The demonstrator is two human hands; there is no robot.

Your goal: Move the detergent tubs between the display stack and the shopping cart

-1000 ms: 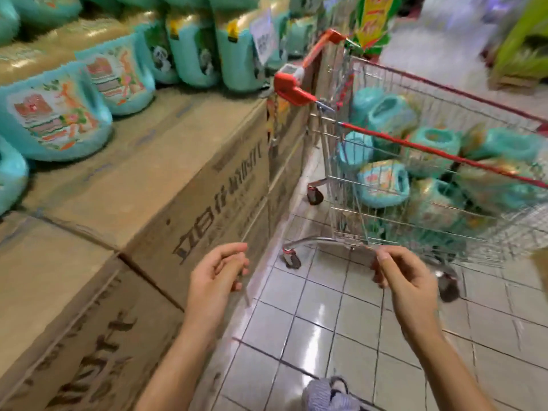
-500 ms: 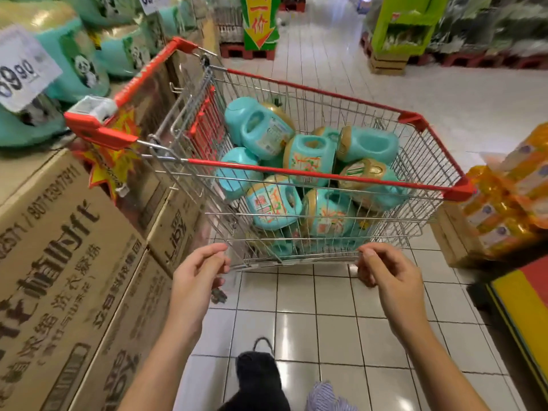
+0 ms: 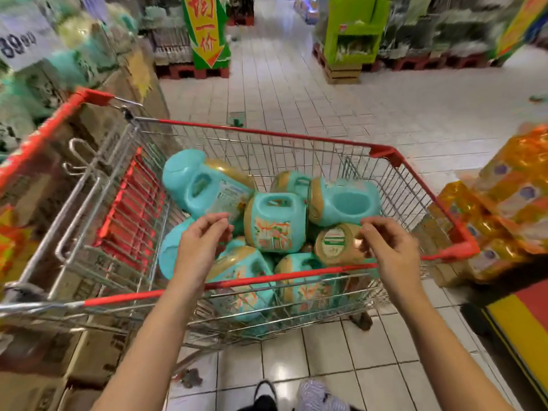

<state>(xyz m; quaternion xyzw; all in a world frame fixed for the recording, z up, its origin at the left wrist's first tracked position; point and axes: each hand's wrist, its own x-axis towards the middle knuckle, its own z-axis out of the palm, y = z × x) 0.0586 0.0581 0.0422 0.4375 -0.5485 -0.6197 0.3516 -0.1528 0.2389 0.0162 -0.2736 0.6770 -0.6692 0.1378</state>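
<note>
Head view looks down into a silver wire shopping cart [image 3: 267, 282] with red plastic trim along its rim. Inside the cart lie turquoise plastic detergent tubs [image 3: 275, 229] with gold lids and moulded handles, heaped in a loose pile on their sides and ends and filling the basket floor.

Both bare forearms cross the cart's near red rail. The left hand [image 3: 204, 241] hangs over the near-left part of the pile, fingers loosely curled, grasping nothing. The right hand [image 3: 385, 247] hangs over the near-right part, fingers likewise loosely bent and empty. Its fingertips are just beside a round gold lid [image 3: 336, 243] that faces up; whether they touch it cannot be told.

At the cart's left end is a folded red plastic seat flap [image 3: 130, 209]. Left of the cart stands the display stack [image 3: 74, 63], blurred turquoise tubs on brown cardboard cartons, with a white price card [image 3: 20, 43] above. Right of the cart are shiny orange and yellow packs [image 3: 510, 203]. Beyond the cart, across the white tiled floor [image 3: 326, 93], stands a green cardboard stand [image 3: 353, 34].
</note>
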